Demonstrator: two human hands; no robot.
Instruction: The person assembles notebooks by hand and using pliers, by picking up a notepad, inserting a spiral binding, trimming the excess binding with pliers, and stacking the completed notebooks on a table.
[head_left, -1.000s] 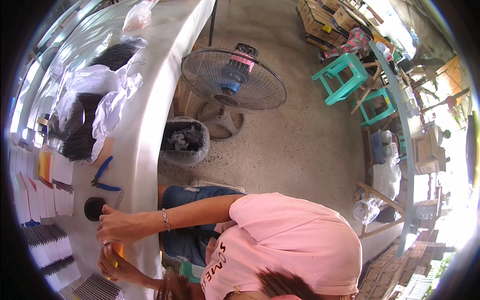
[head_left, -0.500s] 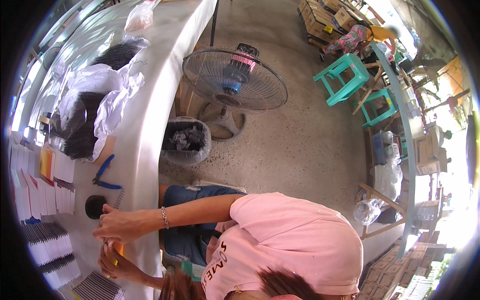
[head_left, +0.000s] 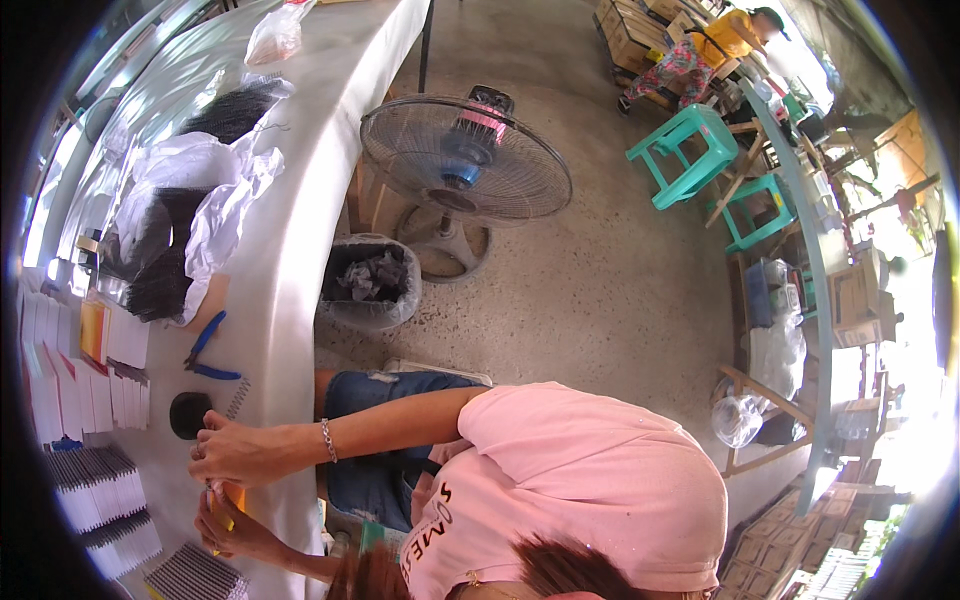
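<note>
Both my hands meet over the pale table [head_left: 265, 380] at the lower left. My left hand [head_left: 232, 530], the lower one, has its fingers curled round a flat orange-yellow thing [head_left: 236, 496], mostly hidden by the hands. Just above it, my right hand [head_left: 245, 452], with a chain bracelet at the wrist, is closed with its fingertips bent down at that thing's upper end; what they pinch is hidden. Next to the right hand lie a round black object [head_left: 190, 415] and a loose wire coil [head_left: 239, 398]. Blue-handled pliers [head_left: 207, 350] lie opened just beyond.
Stacks of spiral-bound notebooks [head_left: 95, 485] and white page blocks [head_left: 60, 385] line the table's left. Black wire coils [head_left: 165, 250] lie on crumpled white paper. Beside the table stand a lined bin [head_left: 375, 310] and a floor fan [head_left: 465, 160]. A co-worker [head_left: 725, 45] is near green stools [head_left: 690, 150].
My hands stay together in nearly the same place, with only slight finger movement. The co-worker at the far right has shifted leftward and stands more in view.
</note>
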